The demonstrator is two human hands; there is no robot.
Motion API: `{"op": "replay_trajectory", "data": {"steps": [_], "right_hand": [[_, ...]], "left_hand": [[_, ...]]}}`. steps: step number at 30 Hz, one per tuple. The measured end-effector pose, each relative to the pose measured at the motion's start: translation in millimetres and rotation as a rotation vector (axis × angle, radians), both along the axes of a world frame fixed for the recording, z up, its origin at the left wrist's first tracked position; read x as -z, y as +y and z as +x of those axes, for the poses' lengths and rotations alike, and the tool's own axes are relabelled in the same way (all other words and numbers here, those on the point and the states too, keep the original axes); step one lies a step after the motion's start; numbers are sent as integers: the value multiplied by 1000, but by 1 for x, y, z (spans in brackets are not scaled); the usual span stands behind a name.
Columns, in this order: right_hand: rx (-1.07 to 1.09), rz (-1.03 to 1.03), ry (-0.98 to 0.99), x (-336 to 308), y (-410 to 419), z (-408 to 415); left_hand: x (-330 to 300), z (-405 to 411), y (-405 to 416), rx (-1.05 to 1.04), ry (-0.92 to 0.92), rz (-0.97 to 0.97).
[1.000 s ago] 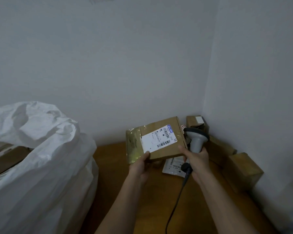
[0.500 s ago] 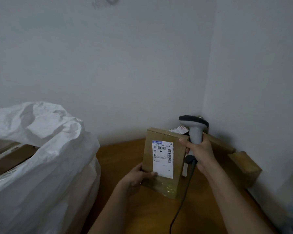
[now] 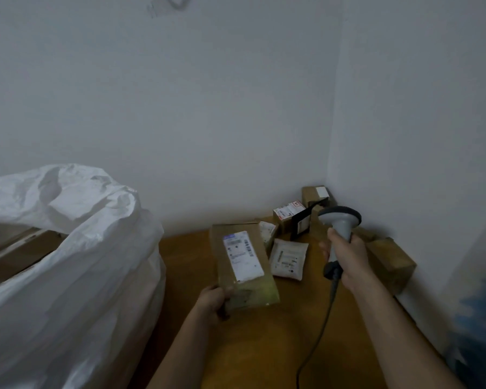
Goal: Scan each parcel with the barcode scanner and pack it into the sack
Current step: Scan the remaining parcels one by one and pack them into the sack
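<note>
My left hand [image 3: 212, 303] grips the near end of a flat brown cardboard parcel [image 3: 243, 265], whose white label faces up. It hangs low over the wooden table [image 3: 264, 346], tilted away from me. My right hand [image 3: 345, 259] holds the grey barcode scanner [image 3: 338, 223] by its handle, head up, to the right of the parcel. The scanner's cable trails down across the table. The big white sack [image 3: 76, 262] stands open at the left, with brown boxes showing inside it.
More parcels lie in the table's back right corner: a white padded mailer [image 3: 288, 259], a small labelled box [image 3: 288, 213], a black flat item [image 3: 302, 224], a box [image 3: 314, 193] against the wall and brown boxes [image 3: 390, 262] along the right wall.
My left hand has lowered the parcel and swung it leftward, laying it flatter. The scanner has drawn away to the right, uncovering the parcels behind.
</note>
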State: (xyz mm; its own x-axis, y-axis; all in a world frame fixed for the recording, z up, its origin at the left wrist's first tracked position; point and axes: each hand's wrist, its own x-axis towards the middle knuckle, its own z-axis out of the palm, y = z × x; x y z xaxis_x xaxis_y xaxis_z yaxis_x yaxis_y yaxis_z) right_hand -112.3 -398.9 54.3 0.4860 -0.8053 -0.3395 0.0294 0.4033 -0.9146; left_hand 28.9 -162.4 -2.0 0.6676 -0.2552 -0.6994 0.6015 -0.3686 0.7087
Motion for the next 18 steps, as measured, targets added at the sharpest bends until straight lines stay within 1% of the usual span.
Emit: {"op": "replay_trajectory", "data": {"steps": [3,7,10,13,18], "right_hand": [[-56,-20,65,-5,4,-19],[-186,-68,134,-11,17,-35],[-299,-110,128,-20,33,-37],[-391,-198,102,-32,56,-38],[-507,-379,117,-65,85,-49]], "left_hand": [[4,-16,-3,-63,32,4],[8,-39,-7,-123,83,-92],[11,-51,-8,-137,59,-164],[13,-59,-3,-125,46,-183],[2,-64,9,-117,23,-231]]}}
